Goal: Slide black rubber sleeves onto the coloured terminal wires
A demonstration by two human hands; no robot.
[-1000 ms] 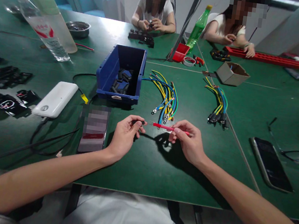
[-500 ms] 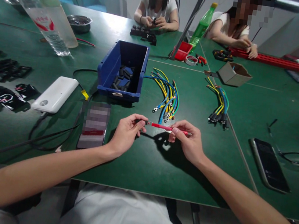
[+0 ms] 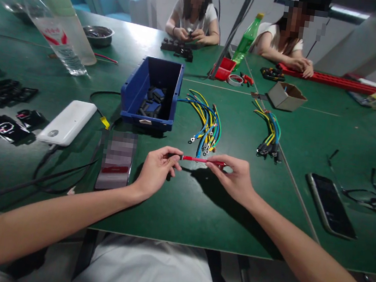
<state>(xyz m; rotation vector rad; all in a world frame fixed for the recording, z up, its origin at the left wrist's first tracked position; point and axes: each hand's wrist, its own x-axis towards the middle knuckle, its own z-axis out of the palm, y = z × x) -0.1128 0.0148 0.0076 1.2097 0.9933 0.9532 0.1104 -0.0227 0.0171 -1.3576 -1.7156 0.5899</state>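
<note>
My left hand (image 3: 158,169) pinches a small black sleeve (image 3: 174,156) at the left end of a short red wire (image 3: 198,160). My right hand (image 3: 234,175) pinches the wire's right part, holding it level just above the green table (image 3: 182,205). Right behind the wire lies a loose bundle of yellow, blue and green wires with ring terminals (image 3: 206,125). A blue bin (image 3: 151,91) holding several black sleeves stands behind my left hand.
A second wire bundle with black ends (image 3: 271,134) lies to the right, a phone (image 3: 331,205) further right. A white power bank (image 3: 68,122), cables and black parts sit left. Bottles (image 3: 59,32) stand far left. Two people work at the far edge.
The black sleeve in my left hand has met the red wire's left end, closing the gap. My right hand has shifted slightly left along the wire.
</note>
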